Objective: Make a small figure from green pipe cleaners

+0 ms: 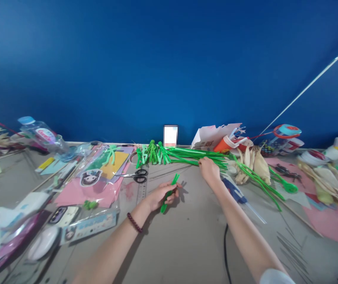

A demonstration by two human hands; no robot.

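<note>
My left hand (pixel 164 196) is closed around a short, folded green pipe cleaner (pixel 174 179), whose ends stick out above and below the fingers. Farther back, my right hand (pixel 209 170) pinches at the near edge of a bundle of long green pipe cleaners (pixel 186 153). How many strands the fingertips hold is hidden. Left of the bundle, several small twisted green pipe cleaner figures (pixel 153 152) sit in a row near the wall. A pair of black-handled scissors (pixel 139 176) lies beside a clear ruler (pixel 142 190), left of my left hand.
A blue glue gun (pixel 234 191) rests by my right forearm, its black cable (pixel 226 252) running forward. Orange paper cups (pixel 226 144), dried husks (pixel 260 163) and pink paper (pixel 335 225) crowd the right. Leftward are plastic packets (pixel 90 227), a bottle (pixel 43 134) and a white mouse (pixel 43 242).
</note>
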